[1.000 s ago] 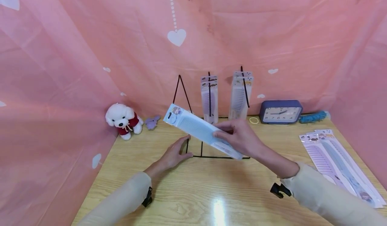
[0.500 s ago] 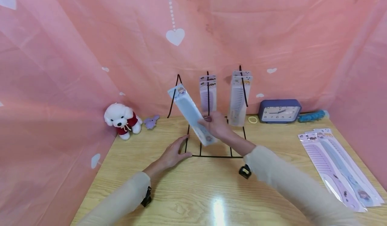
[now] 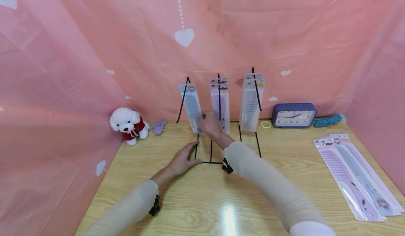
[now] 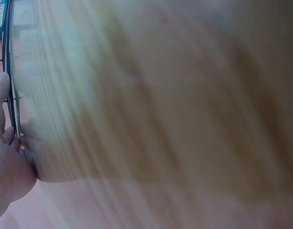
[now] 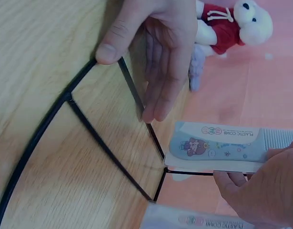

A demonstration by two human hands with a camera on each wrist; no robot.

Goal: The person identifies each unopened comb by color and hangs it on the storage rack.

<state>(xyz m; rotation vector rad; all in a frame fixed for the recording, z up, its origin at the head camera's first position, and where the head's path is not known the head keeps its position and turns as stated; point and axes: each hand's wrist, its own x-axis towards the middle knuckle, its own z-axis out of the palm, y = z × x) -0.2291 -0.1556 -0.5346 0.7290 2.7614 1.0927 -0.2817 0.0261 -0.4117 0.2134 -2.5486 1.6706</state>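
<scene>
Right hand pinches a packaged blue comb by its lower half, holding it nearly upright at the leftmost hook of the black wire rack. Left hand, fingers straight, presses on the rack's front-left base corner on the counter. Purple comb packs hang on the rack's middle hook, just right of the blue one. Plush dog sits well left of the rack.
</scene>
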